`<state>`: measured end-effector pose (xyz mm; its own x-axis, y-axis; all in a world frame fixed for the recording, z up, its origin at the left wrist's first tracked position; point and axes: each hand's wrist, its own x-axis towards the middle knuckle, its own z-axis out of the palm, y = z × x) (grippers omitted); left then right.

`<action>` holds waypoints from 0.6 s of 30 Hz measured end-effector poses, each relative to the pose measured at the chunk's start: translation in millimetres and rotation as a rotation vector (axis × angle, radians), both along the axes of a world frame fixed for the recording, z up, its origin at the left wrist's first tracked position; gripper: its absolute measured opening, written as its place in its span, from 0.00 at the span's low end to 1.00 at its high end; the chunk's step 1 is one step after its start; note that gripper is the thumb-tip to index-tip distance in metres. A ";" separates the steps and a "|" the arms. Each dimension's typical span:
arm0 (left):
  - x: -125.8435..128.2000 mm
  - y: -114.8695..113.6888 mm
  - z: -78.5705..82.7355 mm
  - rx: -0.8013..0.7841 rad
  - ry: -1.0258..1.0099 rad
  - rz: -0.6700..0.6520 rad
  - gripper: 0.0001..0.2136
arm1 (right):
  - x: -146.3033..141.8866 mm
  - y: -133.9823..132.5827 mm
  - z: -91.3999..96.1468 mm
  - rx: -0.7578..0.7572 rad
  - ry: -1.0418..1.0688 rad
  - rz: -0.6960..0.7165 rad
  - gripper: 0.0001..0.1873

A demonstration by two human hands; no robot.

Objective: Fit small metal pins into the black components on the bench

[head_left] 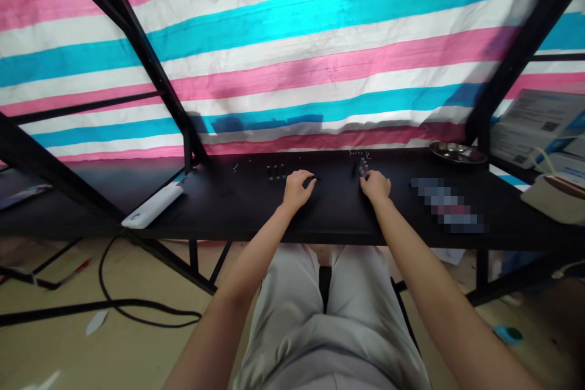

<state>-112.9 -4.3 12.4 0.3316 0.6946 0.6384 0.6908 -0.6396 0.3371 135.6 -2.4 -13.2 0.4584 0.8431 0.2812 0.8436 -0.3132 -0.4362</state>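
My left hand (298, 189) rests over the black tabletop, thumb and fingers closed on a small thin black piece (319, 179) whose end sticks out to the right. Just left of it stands a short row of small dark pieces with grey ends (276, 172). My right hand (377, 185) is lowered to a cluster of small grey cylindrical pieces (363, 166), its fingertips together at the near end of the cluster. What those fingertips pinch is too small to make out. A dark slim piece (353, 168) lies left of the cluster.
Tiny pale bits (359, 153) lie behind the cluster. A shiny metal dish (458, 152) sits at the back right, with a blurred-out item (448, 205) before it. A long white device (154, 205) lies left. Black frame posts (512, 49) and a striped sheet (320, 67) bound the table (228, 213).
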 end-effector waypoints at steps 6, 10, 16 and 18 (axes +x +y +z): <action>-7.8 0.5 -1.3 0.017 -0.074 0.041 0.07 | 3.0 -1.1 2.0 0.007 0.003 -0.015 0.12; -8.4 2.0 -3.2 0.032 -0.092 0.019 0.07 | 0.2 -4.3 4.9 -0.020 -0.018 0.036 0.10; -8.2 -1.1 -1.6 0.037 -0.108 0.023 0.10 | -19.2 -7.4 7.2 0.080 -0.038 0.513 0.08; -8.3 -1.2 -1.7 0.044 -0.113 0.022 0.11 | -25.4 -7.9 7.5 0.112 -0.059 0.622 0.08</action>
<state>-121.1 -5.4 10.7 0.2414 0.6712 0.7009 0.6640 -0.6409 0.3852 110.2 -10.3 -5.7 -0.1266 0.9107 0.3932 0.8768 0.2881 -0.3850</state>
